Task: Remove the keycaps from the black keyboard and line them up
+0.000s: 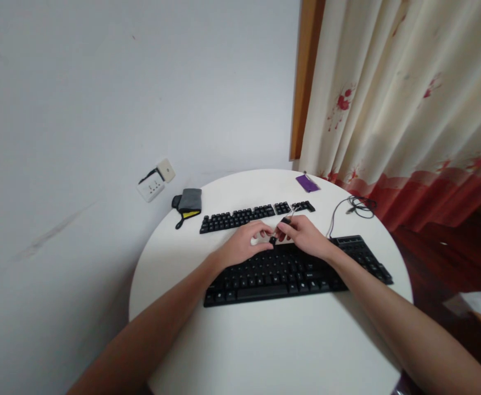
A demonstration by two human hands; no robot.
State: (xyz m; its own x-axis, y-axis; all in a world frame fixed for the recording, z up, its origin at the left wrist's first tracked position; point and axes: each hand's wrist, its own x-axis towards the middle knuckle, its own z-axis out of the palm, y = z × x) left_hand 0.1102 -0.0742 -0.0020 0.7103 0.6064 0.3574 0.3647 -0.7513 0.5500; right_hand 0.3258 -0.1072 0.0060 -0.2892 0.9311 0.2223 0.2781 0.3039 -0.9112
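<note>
A black keyboard [256,293] lies on the round white table [273,340], and both hands are over its upper part. My left hand [244,244] is closed in a pinch on a small black keycap [272,240]. Beside it, my right hand [306,236] grips a keycap puller with a dark handle [285,220] and thin wire; the fingertips of the two hands almost meet. Behind them, loose black keycaps [227,219] are lined up in rows across the table. My wrists and forearms hide parts of the keyboard.
A grey pouch with a yellow edge [191,202] lies at the table's left rim. At the back is a purple cloth [307,183]. The keyboard's coiled cable [361,206] rests at the right. A wall socket [151,186] and a floral curtain [367,109] are beyond.
</note>
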